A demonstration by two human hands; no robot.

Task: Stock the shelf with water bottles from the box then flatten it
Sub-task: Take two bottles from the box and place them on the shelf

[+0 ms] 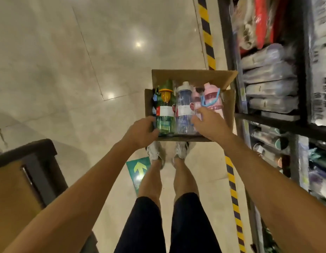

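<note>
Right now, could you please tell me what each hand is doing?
Left hand: gripping the box edge.
Right hand: open, reaching over the bottles.

A glossy pale tiled floor (67,52) carries a yellow-and-black hazard stripe (207,33), a green arrow sticker (139,169) near 2 white sneakers (154,152), and a brown cabinet (21,179) at left.

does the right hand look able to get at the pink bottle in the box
Probably yes: the right hand already reaches into the open box, fingers beside the pink bottle, with the flaps folded back and nothing covering it.
</note>
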